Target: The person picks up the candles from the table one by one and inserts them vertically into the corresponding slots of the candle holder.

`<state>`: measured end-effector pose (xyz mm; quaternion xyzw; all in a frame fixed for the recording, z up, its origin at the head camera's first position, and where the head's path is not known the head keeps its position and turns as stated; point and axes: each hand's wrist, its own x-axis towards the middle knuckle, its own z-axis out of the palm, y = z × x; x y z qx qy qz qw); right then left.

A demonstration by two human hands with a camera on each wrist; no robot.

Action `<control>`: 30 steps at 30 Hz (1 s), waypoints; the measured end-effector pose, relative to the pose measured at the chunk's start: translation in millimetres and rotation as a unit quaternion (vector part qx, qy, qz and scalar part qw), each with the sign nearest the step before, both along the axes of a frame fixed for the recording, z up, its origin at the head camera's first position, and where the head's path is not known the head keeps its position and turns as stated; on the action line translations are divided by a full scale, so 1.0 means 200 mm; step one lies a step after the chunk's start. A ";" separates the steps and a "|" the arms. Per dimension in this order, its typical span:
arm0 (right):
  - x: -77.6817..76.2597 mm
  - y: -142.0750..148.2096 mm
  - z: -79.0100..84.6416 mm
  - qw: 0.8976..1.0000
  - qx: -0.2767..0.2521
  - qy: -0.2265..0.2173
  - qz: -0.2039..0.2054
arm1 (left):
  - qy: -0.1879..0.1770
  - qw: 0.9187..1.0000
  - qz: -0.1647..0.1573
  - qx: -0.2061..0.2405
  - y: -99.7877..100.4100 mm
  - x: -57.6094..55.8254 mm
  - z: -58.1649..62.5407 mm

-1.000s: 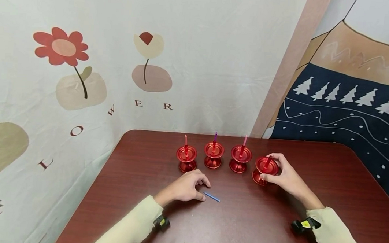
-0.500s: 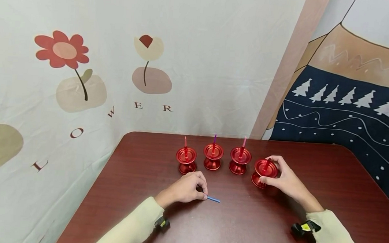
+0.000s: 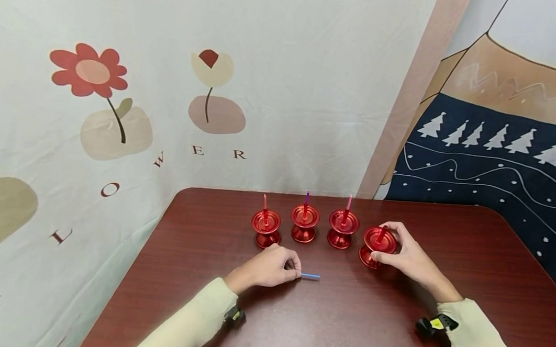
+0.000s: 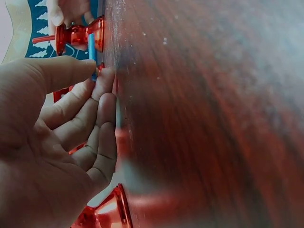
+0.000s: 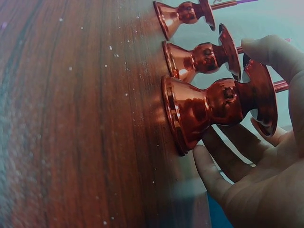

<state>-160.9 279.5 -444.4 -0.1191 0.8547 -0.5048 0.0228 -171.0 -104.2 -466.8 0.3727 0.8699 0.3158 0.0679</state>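
Observation:
My left hand [image 3: 270, 266] pinches one end of a thin blue candle [image 3: 310, 276] between thumb and fingertips, close over the table. In the left wrist view the blue candle [image 4: 92, 50] sticks out beyond the thumb. My right hand [image 3: 408, 253] holds the rightmost red metal candle holder [image 3: 373, 256], thumb at its near side and fingers round the far side. That holder has a red tube in its dish with no candle showing in it. In the right wrist view the holder [image 5: 225, 102] stands on its flared base, the hand around its dish.
Three more red candle holders stand in a row toward the back: one with a pinkish-red candle [image 3: 265, 201], one with a purple candle [image 3: 307, 197], one with a pink candle [image 3: 349, 202]. A printed cloth [image 3: 301, 91] hangs behind the brown table [image 3: 200, 216].
My left hand has closed on the blue candle, which lay on the table, and shifted it slightly to the right and away from me. The right hand stays on its holder.

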 end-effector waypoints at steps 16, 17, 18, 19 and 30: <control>0.00 0.00 0.01 1.000 0.004 -0.011 0.000 | 0.041 0.999 0.031 0.009 0.11 0.03 0.16; 0.00 0.00 0.01 1.000 0.003 -0.011 0.000 | 0.043 0.999 0.031 0.005 0.12 0.03 0.17; 0.00 0.00 0.01 1.000 0.002 -0.011 0.000 | 0.045 0.999 0.030 0.002 0.13 0.03 0.17; 0.00 0.00 0.01 1.000 0.002 -0.011 0.001 | 0.044 0.999 0.029 0.000 0.14 0.04 0.18; 0.01 0.00 0.01 1.000 0.002 -0.013 0.000 | 0.036 0.999 0.002 -0.014 0.22 0.04 0.19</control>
